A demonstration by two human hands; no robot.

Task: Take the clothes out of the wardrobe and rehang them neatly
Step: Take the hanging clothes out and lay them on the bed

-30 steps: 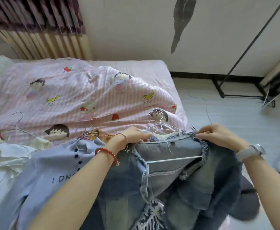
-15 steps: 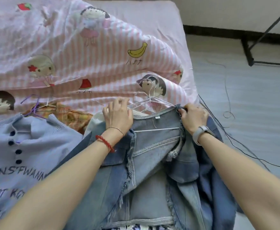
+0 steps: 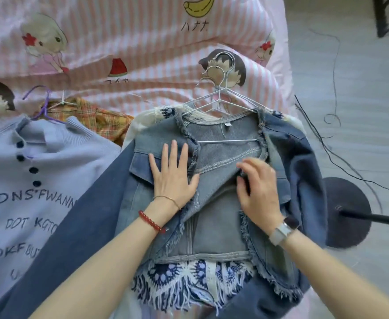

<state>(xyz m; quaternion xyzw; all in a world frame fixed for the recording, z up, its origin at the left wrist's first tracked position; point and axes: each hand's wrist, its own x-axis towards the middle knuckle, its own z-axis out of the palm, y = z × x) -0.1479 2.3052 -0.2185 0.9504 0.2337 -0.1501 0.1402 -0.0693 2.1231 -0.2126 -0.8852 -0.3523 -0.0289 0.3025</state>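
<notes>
**Denim jacket spread flat on the bed**

Printed on the lilac sweater [image 3: 27, 180]: "I DNS'FWANN", "DOT KGTO". On the striped quilt [image 3: 142, 42]: a banana above small characters. Denim jacket [image 3: 212, 203] on a white wire hanger [image 3: 221, 104], over a fringed blue-and-white garment [image 3: 188, 279]. Left hand [image 3: 174, 178] pressed flat, fingers spread, on the jacket's front panel. Right hand [image 3: 256, 192] blurred, fingers curled at the other panel; grip impossible to tell.

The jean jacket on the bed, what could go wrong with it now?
The denim jacket shares its spot with a fringed garment beneath, and several white wire hangers stack together. Lifting one hook might drag the others along. The right hand is tugging the front panel, which could pull a shoulder off the hanger. The left hand only presses flat.
</notes>
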